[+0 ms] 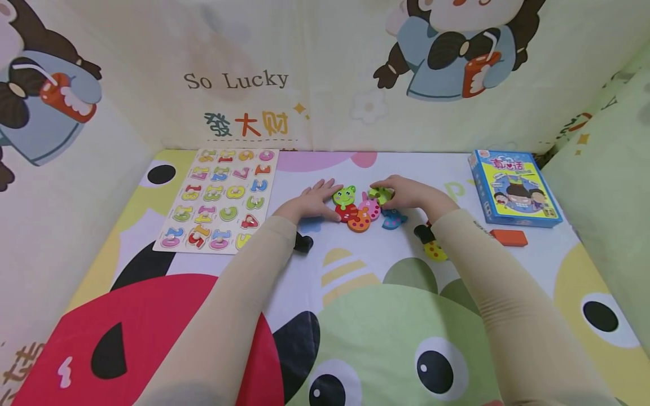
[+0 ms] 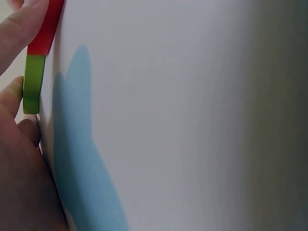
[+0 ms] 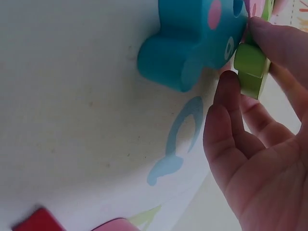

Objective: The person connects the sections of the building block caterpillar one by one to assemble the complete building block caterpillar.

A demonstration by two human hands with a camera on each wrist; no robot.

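A row of wooden puzzle pieces lies joined or close together: a green smiling head (image 1: 345,195), a red piece (image 1: 346,213), an orange dotted one (image 1: 359,220) and a pink one (image 1: 370,207). My left hand (image 1: 311,203) rests at the row's left end, fingers spread and fairly straight, its thumb touching the red piece (image 2: 44,31) and a fingertip at the green head (image 2: 33,84). With thumb and fingers my right hand (image 1: 413,196) pinches a green piece (image 3: 251,72) at the right end. Just below it sits a blue dotted piece (image 1: 393,219).
A number puzzle board (image 1: 223,214) lies at the left. A blue and yellow box (image 1: 515,189) stands at the back right, an orange-red block (image 1: 510,238) before it. By the right forearm lies a yellow dotted piece (image 1: 434,251), partly hidden.
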